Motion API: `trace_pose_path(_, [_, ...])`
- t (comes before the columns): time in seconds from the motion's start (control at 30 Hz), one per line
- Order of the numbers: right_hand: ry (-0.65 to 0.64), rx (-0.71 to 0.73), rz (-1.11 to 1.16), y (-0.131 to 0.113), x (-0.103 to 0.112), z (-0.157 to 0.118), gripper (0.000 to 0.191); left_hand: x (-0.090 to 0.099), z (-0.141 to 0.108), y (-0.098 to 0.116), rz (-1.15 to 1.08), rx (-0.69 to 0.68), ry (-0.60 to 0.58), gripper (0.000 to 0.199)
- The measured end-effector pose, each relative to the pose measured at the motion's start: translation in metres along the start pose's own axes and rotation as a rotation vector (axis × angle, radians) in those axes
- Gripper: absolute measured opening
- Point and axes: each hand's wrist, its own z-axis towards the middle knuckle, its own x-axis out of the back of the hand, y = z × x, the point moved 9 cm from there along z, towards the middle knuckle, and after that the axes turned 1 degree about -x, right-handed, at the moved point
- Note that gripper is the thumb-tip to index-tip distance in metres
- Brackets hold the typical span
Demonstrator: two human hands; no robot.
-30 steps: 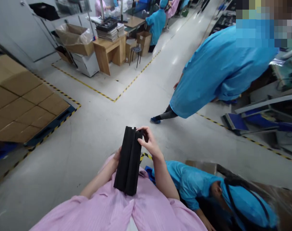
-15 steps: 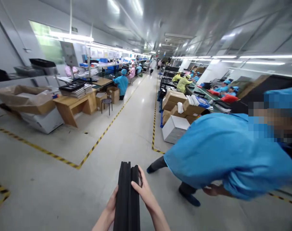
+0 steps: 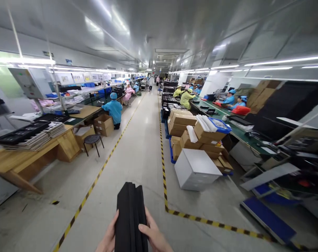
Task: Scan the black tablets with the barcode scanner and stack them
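"What's on your left?"
"I see a desk (image 3: 66,145), a stool (image 3: 92,139) and, at my view's edge, a pale-green window (image 3: 9,84)."
"Right?"
"A long green bench (image 3: 242,136) under strip lights (image 3: 284,61). Ahead of me, grey floor (image 3: 129,157) between striped tapes (image 3: 163,168)."

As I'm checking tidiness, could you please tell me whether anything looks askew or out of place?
Slightly: the brown cartons behind the white box are stacked at mismatched angles, and a striped patch sits alone on the floor, beyond the left aisle line. The black pieces between left hand and right hand show no obvious damage.
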Motion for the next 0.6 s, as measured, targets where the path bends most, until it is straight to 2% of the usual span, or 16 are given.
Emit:
trace_pose_path(0.1, [-0.073, -0.011, -0.075, -0.059, 0.042, 0.099, 0.106, -0.058, 0.061, 0.068, -0.084, -0.061, -0.015, 0.104])
trace_pose_path(0.2, [-0.146, -0.004, -0.111, -0.106, 0.095, 0.203, 0.110, -0.108, 0.148, 0.145, -0.055, -0.200, -0.013, 0.102])
trace_pose_path(0.27, [-0.138, -0.012, -0.114, -0.130, 0.145, 0.271, 0.109, -0.143, 0.218, 0.195, -0.004, -0.238, -0.014, 0.102])
trace_pose_path(0.33, [-0.083, -0.023, -0.099, -0.151, 0.205, 0.333, 0.106, -0.188, 0.290, 0.240, 0.063, -0.190, -0.022, 0.099])
trace_pose_path(0.4, [0.006, -0.040, -0.079, -0.171, 0.267, 0.387, 0.107, -0.244, 0.355, 0.283, 0.149, -0.130, -0.048, 0.091])
trace_pose_path(0.47, [0.177, -0.056, -0.050, -0.197, 0.332, 0.435, 0.112, -0.310, 0.411, 0.325, 0.266, -0.128, -0.084, 0.081])
trace_pose_path(0.53, [0.415, -0.016, -0.010, -0.238, 0.398, 0.478, 0.113, -0.377, 0.464, 0.360, 0.393, -0.137, -0.121, 0.073])
trace_pose_path(0.6, [0.605, 0.110, 0.009, -0.297, 0.460, 0.522, 0.106, -0.442, 0.520, 0.384, 0.492, -0.106, -0.164, 0.069])
